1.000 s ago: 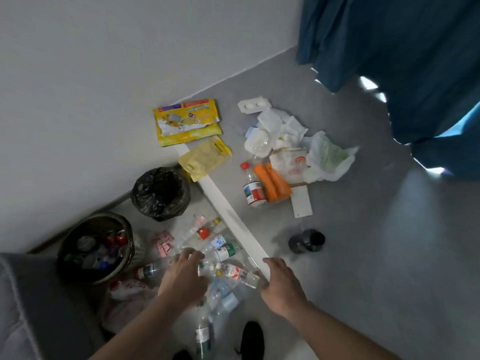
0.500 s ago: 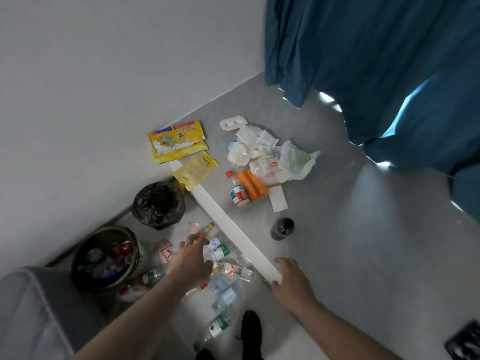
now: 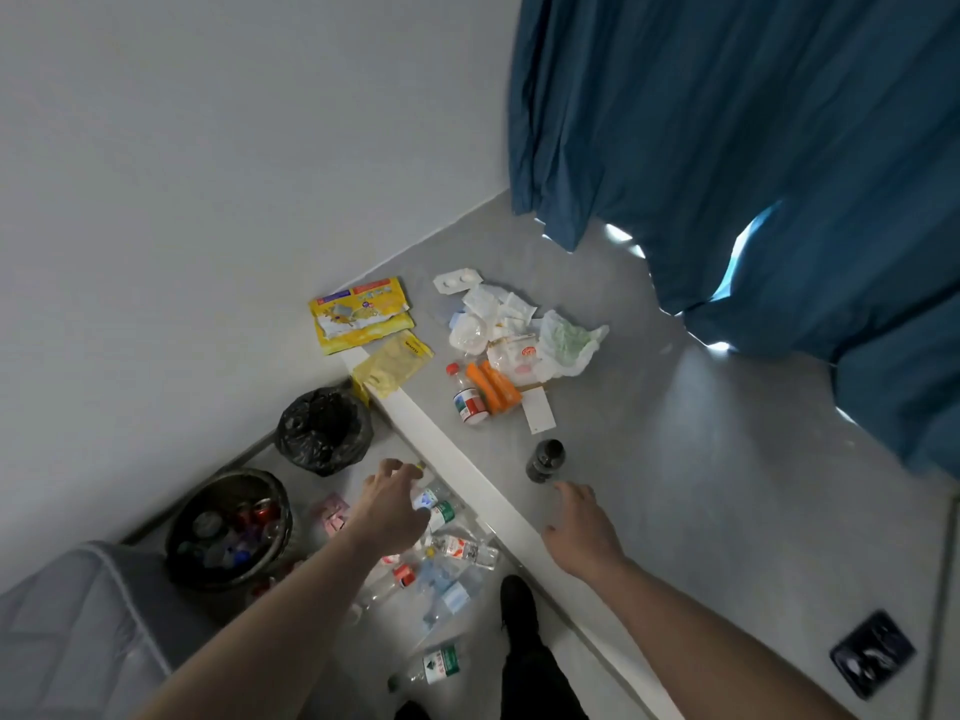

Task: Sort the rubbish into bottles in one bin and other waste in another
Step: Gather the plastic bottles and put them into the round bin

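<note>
My left hand (image 3: 392, 506) reaches down over the cluster of clear plastic bottles (image 3: 452, 548) lying on the grey floor (image 3: 675, 485), fingers curved toward the one nearest them, though I cannot tell whether they have closed on it. My right hand (image 3: 579, 522) hovers flat and spread, holding nothing, just this side of the small dark bottle (image 3: 544, 461) standing beyond its fingertips. I judge it is held out for balance or next in line for that bottle. To the left of my left hand sits the round dark bin (image 3: 179, 517) already holding cans and bottles, so it is close for dropping bottles in. The black-bagged bin (image 3: 324, 431) stands just beyond it, probably for the other waste. Well beyond both hands lie yellow foil wrappers (image 3: 363, 314), crumpled white plastic wrappings (image 3: 514, 324), an orange packet (image 3: 493, 387) and a red-capped bottle (image 3: 467, 394), still unsorted.
</note>
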